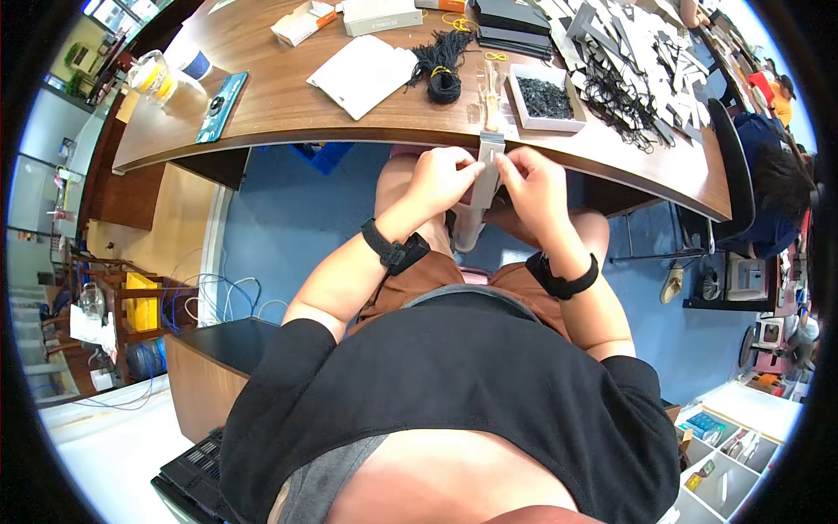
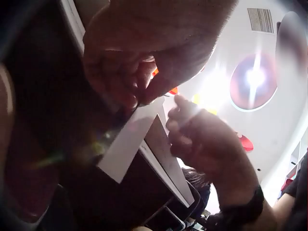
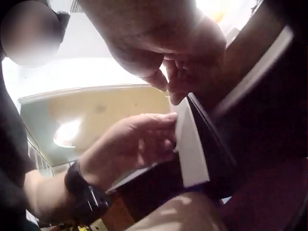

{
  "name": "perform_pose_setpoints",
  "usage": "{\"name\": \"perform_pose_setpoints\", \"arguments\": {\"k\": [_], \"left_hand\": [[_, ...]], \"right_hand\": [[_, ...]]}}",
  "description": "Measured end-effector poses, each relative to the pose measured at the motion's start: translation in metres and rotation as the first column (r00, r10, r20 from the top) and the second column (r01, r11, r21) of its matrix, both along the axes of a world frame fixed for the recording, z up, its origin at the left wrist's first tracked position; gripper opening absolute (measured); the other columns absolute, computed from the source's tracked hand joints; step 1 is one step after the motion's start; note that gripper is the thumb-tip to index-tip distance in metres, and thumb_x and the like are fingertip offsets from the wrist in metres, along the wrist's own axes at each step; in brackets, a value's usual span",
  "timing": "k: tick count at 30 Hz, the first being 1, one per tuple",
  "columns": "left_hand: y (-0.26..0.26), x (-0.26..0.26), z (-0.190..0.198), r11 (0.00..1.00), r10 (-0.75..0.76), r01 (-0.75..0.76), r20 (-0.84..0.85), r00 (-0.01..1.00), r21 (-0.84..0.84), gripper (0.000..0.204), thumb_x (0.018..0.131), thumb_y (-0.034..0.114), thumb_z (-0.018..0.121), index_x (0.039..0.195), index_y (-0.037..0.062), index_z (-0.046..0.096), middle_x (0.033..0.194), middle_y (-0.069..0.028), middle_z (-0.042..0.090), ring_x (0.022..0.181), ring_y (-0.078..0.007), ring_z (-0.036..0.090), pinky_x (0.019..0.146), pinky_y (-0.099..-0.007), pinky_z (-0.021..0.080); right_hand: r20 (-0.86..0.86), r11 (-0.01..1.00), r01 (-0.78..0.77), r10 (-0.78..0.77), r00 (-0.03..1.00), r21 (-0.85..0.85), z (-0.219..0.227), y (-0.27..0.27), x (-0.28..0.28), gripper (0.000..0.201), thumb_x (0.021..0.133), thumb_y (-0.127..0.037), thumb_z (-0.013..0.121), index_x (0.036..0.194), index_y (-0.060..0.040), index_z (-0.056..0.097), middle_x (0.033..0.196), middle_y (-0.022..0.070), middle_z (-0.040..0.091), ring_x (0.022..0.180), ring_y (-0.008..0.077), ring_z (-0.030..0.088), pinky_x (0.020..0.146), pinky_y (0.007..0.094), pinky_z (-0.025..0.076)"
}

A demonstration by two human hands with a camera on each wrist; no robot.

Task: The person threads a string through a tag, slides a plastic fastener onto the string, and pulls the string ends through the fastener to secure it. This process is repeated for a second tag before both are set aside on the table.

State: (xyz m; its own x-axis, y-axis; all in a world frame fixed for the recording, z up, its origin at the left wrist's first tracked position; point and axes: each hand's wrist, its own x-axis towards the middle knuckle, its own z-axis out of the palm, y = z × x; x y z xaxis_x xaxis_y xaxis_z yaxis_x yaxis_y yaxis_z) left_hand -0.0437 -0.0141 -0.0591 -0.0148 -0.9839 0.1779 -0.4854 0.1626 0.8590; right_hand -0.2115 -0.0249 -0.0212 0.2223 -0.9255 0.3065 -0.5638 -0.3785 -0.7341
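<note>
I am watching a narrow grey card strip (image 1: 486, 179) standing nearly upright just below the table edge (image 1: 349, 138), over the lap, with its top end caught between both hands. My left hand (image 1: 445, 179) is pinching its upper left edge with curled fingers, and my right hand (image 1: 534, 182) is pinching the upper right edge likewise. On the table just above them, a white tray of black bits (image 1: 546, 98) is sitting beside a bundle of black cord (image 1: 443, 65).

A narrow grey card piece (image 1: 487, 179), long and flat, stands nearly upright just below the curved wooden desk's (image 1: 288, 105) near edge, its top end level with that edge. Its lower end points down toward the lap beneath the desk.
</note>
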Motion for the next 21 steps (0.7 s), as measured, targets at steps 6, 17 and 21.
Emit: {"name": "perform_pose_setpoints", "arguments": {"k": [6,17,21], "left_hand": [[0.0,0.023,0.018,0.998,0.055,-0.052,0.085,0.995,-0.031,0.022,0.082,0.019,0.062,0.085,-0.0023,0.066,0.072,-0.0124,0.066,0.064,-0.0168,0.062,0.062,-0.029,0.049],[-0.033,0.05,0.049,0.82,0.257,0.08,0.49,0.833,-0.566,0.048,0.07,0.009,0.056,0.117,0.0031,0.053,0.125,-0.0166,0.051,0.115,-0.0383,0.044,0.1,-0.0462,0.033],[-0.037,0.053,0.044,0.88,0.143,0.169,0.586,0.798,-0.444,0.05,0.071,0.011,0.056,0.12,0.0034,0.052,0.128,-0.0142,0.051,0.121,-0.0394,0.041,0.101,-0.0489,0.032]], "right_hand": [[-0.119,0.946,-0.114,0.081,0.99,-0.305,0.04,-0.051,0.039,0.012,0.08,-0.019,0.064,0.084,-0.0078,0.065,0.08,0.0086,0.06,0.073,0.0265,0.061,0.064,0.0345,0.048],[-0.425,0.932,-0.175,0.025,0.905,-0.317,0.037,-0.066,0.069,0.013,0.08,-0.024,0.061,0.079,-0.0123,0.067,0.08,0.007,0.061,0.075,0.026,0.062,0.065,0.0353,0.049],[-0.394,0.904,-0.174,0.006,0.919,-0.392,0.027,-0.061,0.059,0.013,0.08,-0.022,0.061,0.083,-0.0114,0.068,0.079,0.0062,0.063,0.071,0.0265,0.062,0.063,0.0349,0.05]]}}
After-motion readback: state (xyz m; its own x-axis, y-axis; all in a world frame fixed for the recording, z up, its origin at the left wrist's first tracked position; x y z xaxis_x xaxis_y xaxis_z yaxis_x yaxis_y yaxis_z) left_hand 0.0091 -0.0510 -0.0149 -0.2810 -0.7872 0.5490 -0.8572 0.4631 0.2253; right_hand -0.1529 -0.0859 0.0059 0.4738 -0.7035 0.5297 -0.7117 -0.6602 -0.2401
